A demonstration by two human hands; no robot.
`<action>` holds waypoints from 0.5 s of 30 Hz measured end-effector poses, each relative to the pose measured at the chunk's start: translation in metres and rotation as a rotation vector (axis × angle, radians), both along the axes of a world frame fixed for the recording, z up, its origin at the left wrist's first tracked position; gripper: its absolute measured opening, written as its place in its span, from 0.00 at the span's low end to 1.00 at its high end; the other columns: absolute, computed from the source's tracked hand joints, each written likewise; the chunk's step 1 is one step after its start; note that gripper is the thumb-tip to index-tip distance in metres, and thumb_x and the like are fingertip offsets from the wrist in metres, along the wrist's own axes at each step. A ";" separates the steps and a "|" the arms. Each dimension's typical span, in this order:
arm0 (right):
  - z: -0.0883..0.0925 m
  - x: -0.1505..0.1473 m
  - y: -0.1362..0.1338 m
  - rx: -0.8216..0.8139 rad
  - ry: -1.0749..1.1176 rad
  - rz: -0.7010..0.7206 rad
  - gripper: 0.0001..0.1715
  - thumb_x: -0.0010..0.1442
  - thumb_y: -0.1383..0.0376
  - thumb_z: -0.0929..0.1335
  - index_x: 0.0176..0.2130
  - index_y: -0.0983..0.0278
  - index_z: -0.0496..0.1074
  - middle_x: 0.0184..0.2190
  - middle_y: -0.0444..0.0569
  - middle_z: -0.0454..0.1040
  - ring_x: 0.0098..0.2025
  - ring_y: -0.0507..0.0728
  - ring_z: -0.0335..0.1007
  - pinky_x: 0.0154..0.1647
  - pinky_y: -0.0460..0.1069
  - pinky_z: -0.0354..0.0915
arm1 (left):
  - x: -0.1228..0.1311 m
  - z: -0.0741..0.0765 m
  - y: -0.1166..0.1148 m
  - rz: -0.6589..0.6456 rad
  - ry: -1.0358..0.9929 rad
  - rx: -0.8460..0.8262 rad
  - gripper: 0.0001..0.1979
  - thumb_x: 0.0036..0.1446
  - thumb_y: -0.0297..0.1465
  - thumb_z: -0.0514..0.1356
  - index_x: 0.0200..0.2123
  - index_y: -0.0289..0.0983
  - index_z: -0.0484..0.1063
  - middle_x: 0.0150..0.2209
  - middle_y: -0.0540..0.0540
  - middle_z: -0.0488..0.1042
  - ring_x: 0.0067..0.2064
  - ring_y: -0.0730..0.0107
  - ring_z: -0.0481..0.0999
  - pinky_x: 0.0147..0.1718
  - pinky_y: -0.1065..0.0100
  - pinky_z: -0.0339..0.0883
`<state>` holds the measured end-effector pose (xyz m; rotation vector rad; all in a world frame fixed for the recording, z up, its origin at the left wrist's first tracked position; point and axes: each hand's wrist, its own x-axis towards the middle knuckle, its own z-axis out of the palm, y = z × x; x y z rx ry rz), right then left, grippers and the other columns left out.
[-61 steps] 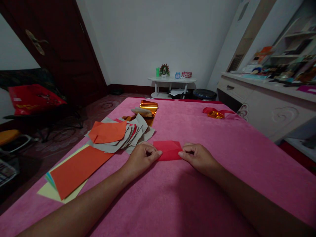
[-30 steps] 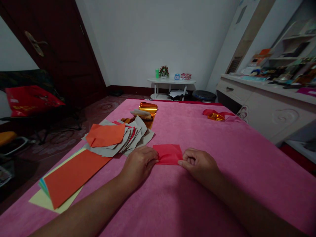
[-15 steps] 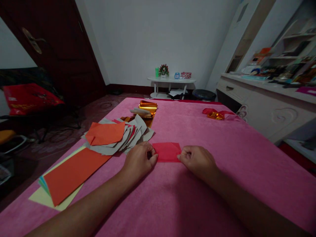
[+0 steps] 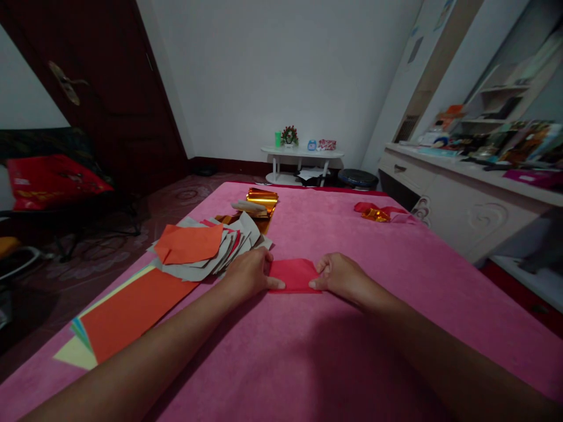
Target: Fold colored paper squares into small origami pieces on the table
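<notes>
A small red rectangle of paper (image 4: pixel 294 274) lies on the pink cloth in front of me, apparently folded. My left hand (image 4: pixel 251 272) grips its left end, thumb resting on the near corner and fingers curled. At the right end, my right hand (image 4: pixel 341 275) pinches the paper, its thumb on the near right corner. Beyond my left forearm sits a messy pile of grey paper pieces (image 4: pixel 193 271), topped by an orange piece (image 4: pixel 188 243). Nearer me is a stack of coloured sheets with an orange sheet (image 4: pixel 132 310) uppermost.
Shiny gold foil (image 4: pixel 263 196) lies at the table's far left part. A red and gold bundle (image 4: pixel 377 213) rests at the far right of the pink cloth (image 4: pixel 272 357). Behind stands a small white table (image 4: pixel 303 153); a white cabinet (image 4: pixel 457 202) is on the right.
Both thumbs have shifted inward onto the red paper's near corners. The view has tilted slightly, so the surroundings sit a little lower. The piles look the same.
</notes>
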<state>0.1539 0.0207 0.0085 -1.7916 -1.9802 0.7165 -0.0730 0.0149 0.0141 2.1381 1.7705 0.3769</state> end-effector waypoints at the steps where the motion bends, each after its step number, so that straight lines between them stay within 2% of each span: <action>1: 0.000 0.000 0.000 -0.016 0.010 0.016 0.11 0.39 0.66 0.75 0.20 0.63 0.69 0.16 0.41 0.67 0.19 0.49 0.59 0.20 0.45 0.48 | 0.000 0.001 0.001 -0.011 0.004 -0.008 0.30 0.34 0.48 0.69 0.40 0.39 0.71 0.34 0.47 0.75 0.36 0.59 0.74 0.28 0.68 0.60; 4: -0.002 0.001 -0.005 -0.038 0.050 0.053 0.15 0.40 0.66 0.74 0.16 0.63 0.64 0.13 0.39 0.62 0.18 0.48 0.55 0.19 0.45 0.46 | 0.000 0.000 0.000 -0.050 -0.045 0.037 0.35 0.34 0.48 0.69 0.46 0.39 0.70 0.43 0.44 0.75 0.43 0.56 0.74 0.35 0.65 0.64; 6: -0.007 0.001 -0.010 0.020 0.116 0.059 0.15 0.42 0.65 0.73 0.16 0.64 0.63 0.14 0.38 0.61 0.18 0.47 0.54 0.19 0.44 0.47 | -0.001 -0.006 -0.003 -0.070 -0.115 0.113 0.39 0.34 0.47 0.70 0.50 0.39 0.67 0.49 0.42 0.72 0.48 0.55 0.72 0.40 0.64 0.64; 7: -0.010 0.000 -0.014 0.082 0.168 0.056 0.15 0.43 0.66 0.73 0.17 0.64 0.63 0.15 0.38 0.61 0.18 0.47 0.55 0.19 0.44 0.48 | -0.001 -0.009 -0.004 -0.073 -0.149 0.145 0.38 0.34 0.46 0.70 0.50 0.39 0.67 0.49 0.43 0.73 0.47 0.55 0.73 0.40 0.63 0.64; 9: -0.014 -0.002 -0.019 0.252 0.290 0.063 0.13 0.45 0.66 0.72 0.18 0.64 0.64 0.17 0.39 0.61 0.19 0.48 0.55 0.19 0.43 0.51 | -0.002 -0.015 -0.006 -0.074 -0.223 0.189 0.30 0.36 0.42 0.70 0.45 0.40 0.71 0.41 0.46 0.76 0.40 0.59 0.75 0.36 0.65 0.65; 11: -0.013 -0.004 -0.024 0.485 0.388 0.121 0.11 0.49 0.69 0.70 0.20 0.64 0.65 0.20 0.41 0.62 0.21 0.48 0.57 0.21 0.44 0.54 | -0.004 -0.018 -0.007 -0.127 -0.329 0.282 0.13 0.44 0.37 0.67 0.34 0.39 0.74 0.31 0.48 0.76 0.32 0.65 0.74 0.31 0.68 0.64; 13: -0.008 -0.003 -0.028 0.764 0.409 0.233 0.08 0.52 0.72 0.68 0.23 0.64 0.69 0.23 0.43 0.65 0.24 0.50 0.60 0.24 0.45 0.57 | -0.007 -0.017 -0.008 -0.241 -0.430 0.495 0.03 0.50 0.31 0.63 0.28 0.37 0.73 0.27 0.48 0.73 0.31 0.68 0.72 0.30 0.68 0.63; 15: 0.000 -0.001 -0.031 1.004 0.350 0.356 0.10 0.53 0.76 0.66 0.27 0.63 0.72 0.26 0.45 0.67 0.27 0.50 0.63 0.26 0.45 0.58 | -0.010 -0.013 -0.011 -0.350 -0.465 0.757 0.02 0.52 0.27 0.61 0.28 0.37 0.72 0.28 0.47 0.72 0.32 0.69 0.71 0.32 0.68 0.63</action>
